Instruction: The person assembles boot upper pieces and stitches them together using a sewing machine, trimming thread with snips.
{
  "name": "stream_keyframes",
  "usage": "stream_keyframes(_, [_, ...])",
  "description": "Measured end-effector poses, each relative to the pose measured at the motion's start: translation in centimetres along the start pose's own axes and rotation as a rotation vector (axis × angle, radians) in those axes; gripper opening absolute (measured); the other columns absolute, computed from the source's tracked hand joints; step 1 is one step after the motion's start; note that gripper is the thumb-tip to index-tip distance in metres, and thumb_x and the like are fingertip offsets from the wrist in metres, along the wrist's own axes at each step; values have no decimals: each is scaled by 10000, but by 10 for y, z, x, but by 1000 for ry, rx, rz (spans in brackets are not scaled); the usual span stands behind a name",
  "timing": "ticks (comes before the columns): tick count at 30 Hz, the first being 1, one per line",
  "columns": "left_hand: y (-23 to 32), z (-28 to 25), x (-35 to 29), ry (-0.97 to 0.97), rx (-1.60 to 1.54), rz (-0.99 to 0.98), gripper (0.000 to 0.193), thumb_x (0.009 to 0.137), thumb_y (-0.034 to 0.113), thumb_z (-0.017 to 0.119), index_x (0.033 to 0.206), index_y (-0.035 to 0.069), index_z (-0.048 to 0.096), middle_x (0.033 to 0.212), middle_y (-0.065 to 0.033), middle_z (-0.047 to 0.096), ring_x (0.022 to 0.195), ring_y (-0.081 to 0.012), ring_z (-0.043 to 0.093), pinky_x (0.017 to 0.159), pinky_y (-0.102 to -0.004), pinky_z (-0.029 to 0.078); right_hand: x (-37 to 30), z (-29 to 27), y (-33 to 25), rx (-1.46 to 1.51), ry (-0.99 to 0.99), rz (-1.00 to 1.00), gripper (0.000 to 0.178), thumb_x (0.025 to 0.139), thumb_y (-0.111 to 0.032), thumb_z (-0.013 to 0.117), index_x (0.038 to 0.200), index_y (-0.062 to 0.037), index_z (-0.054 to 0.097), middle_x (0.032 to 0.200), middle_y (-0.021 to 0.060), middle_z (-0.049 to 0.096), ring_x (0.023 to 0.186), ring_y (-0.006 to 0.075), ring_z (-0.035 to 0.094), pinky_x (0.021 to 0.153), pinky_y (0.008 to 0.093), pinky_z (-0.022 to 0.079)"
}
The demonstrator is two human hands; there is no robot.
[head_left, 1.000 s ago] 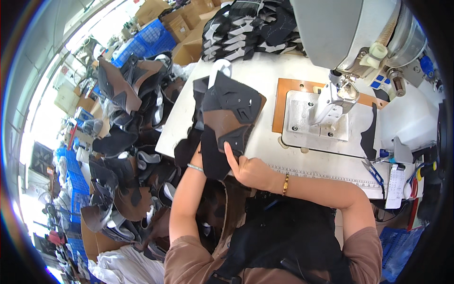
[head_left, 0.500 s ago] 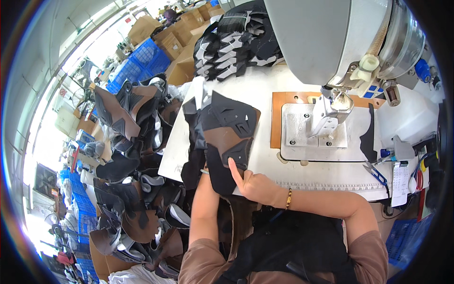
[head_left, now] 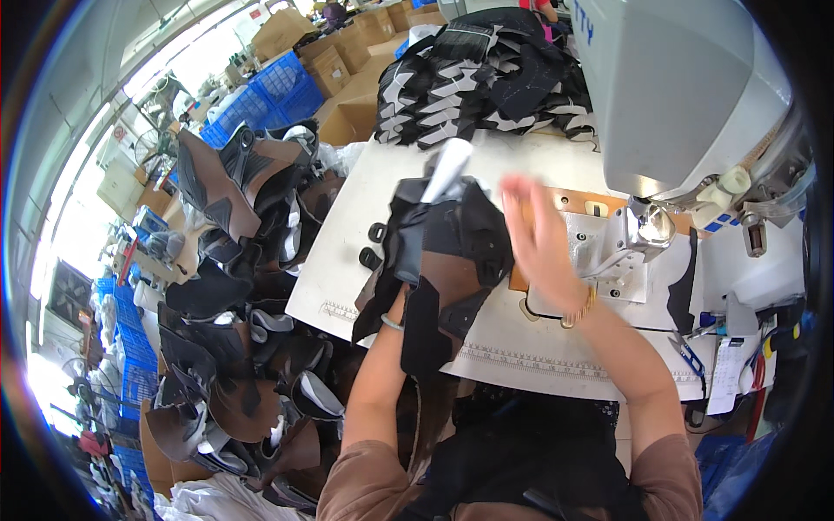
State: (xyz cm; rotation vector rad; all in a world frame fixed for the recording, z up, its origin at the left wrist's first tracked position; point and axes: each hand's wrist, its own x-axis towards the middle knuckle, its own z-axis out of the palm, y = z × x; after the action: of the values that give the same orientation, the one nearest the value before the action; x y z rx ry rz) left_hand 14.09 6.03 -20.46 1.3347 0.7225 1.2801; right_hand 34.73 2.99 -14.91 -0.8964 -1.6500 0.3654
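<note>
A black and brown piece, like a boot or bag upper (head_left: 450, 278), stands over the left part of the sewing table, with a whitish strip (head_left: 449, 165) sticking up from its top. My left hand (head_left: 400, 304) reaches in behind or inside it; only the wrist with a pale bangle shows, and the fingers are hidden. Just right of the piece, my right hand (head_left: 546, 247) is raised with fingers stretched out, blurred by motion and holding nothing. It is apart from the piece and in front of the sewing machine's metal plate (head_left: 625, 282).
The sewing machine head (head_left: 686, 95) overhangs the right side. Stacked black and grey cut pieces (head_left: 452, 87) lie at the back. Brown-black uppers (head_left: 234, 382) pile up on the left. Two small black parts (head_left: 372, 258) lie on the table. Blue-handled snips (head_left: 688, 352) sit at right.
My right hand has left the piece, moving right and up, and its pointing finger has become an outstretched hand. The piece has turned and bunched. Two small black parts now show beside it.
</note>
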Motion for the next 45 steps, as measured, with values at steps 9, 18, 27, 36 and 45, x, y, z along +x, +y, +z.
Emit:
stream_keyframes(9, [-20,21,22,-30,-78,-5,298,908,118,475,1176,-11,483,1133,-143,552,988,-213,577,844,-309,491,70,52,60,669,-267,631,650,736,-282,747,1186,-42,344,1010,105,547,967,156,521,821,303,436])
stream_keyframes(18, [-17,16,26,-35,-80,12,292,912,113,467,1178,-8,480,1131,-138,551,987,-208,576,847,-308,491,50,46,92,1041,-133,773,314,765,-140,701,985,-21,510,799,50,598,745,105,606,681,233,503])
stream_keyframes(27, [-19,17,15,-27,-66,16,287,916,109,460,1179,-4,477,1130,-132,550,986,-204,575,850,-306,491,74,69,121,906,-429,790,195,819,-39,446,921,7,605,842,66,615,714,105,593,628,224,499])
stream_keyframes(36, [1,13,-46,-58,40,-15,281,920,104,452,1180,-1,473,1129,-126,549,984,-199,573,852,-305,490,97,148,263,-444,-507,33,264,732,-178,612,944,-25,651,954,204,639,914,406,597,739,414,498])
stream_keyframes(45, [-4,-3,-51,-100,65,-10,276,924,99,445,1181,2,470,1128,-120,548,983,-195,572,855,-304,490,108,89,121,-56,-588,781,277,819,-250,624,715,6,606,600,22,485,500,112,369,454,294,300])
